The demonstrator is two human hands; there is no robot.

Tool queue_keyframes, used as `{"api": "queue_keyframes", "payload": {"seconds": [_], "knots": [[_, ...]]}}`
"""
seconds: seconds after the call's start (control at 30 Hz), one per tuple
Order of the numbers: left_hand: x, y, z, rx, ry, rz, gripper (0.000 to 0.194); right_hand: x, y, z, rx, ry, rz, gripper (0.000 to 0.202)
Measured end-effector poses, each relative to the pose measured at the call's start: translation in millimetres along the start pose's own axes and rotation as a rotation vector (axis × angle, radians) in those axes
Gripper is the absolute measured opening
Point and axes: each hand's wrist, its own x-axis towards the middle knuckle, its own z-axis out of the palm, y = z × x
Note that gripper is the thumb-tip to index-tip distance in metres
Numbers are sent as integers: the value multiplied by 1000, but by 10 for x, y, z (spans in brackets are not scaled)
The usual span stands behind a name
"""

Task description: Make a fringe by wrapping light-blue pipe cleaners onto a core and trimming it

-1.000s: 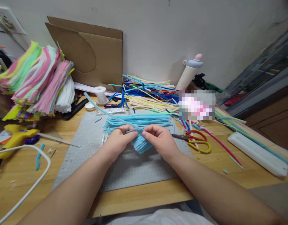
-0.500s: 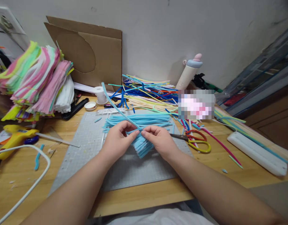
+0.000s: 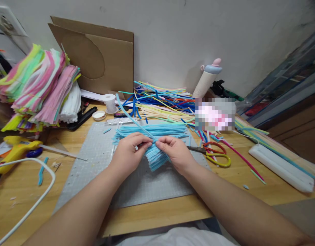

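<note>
My left hand (image 3: 133, 148) and my right hand (image 3: 174, 150) meet above the grey cutting mat (image 3: 147, 191), thumbs and fingers closed in pinches. Between them they grip a light blue pipe cleaner (image 3: 130, 116), whose long free end rises to the upper left. Just below the fingertips lies a dense folded light blue piece (image 3: 156, 159), joined to or touching the strand; the exact contact is hidden by the fingers. Behind the hands, a pile of light blue pipe cleaners (image 3: 162, 129) rests on the mat.
Scissors (image 3: 219, 160) lie right of my right hand. A yellow glue gun (image 3: 16, 148) and white cable (image 3: 51, 174) are at left. Behind are coloured pipe cleaners (image 3: 162, 99), cardboard (image 3: 116, 61) and a bottle (image 3: 205, 82). A white bar (image 3: 280, 167) lies at right.
The strand's free end has shifted slightly right and down. The fingers of my left hand have closed in a little, and the folded piece has tilted slightly.
</note>
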Motion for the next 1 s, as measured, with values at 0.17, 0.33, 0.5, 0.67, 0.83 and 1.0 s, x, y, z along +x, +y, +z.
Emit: {"api": "queue_keyframes", "payload": {"seconds": [0.17, 0.33, 0.5, 0.67, 0.83, 1.0], "knots": [[-2, -1, 8, 50, -6, 39, 13, 11, 26, 0, 44, 26, 21, 30], [-5, 5, 15, 74, 2, 49, 13, 11, 12, 7, -21, 57, -41, 27], [-16, 1, 11, 128, 1, 116, 15, -12, -8, 22, -89, 60, -68, 26], [-26, 9, 15, 188, -21, 184, 19, -17, -26, 28, -169, 28, -94, 26], [-35, 64, 13, 117, 44, 104, 10, -23, -49, 20, -215, 16, -198, 20], [-34, 81, 3, 53, 129, -49, 14, -43, -69, 0, -264, 111, -309, 17]]}}
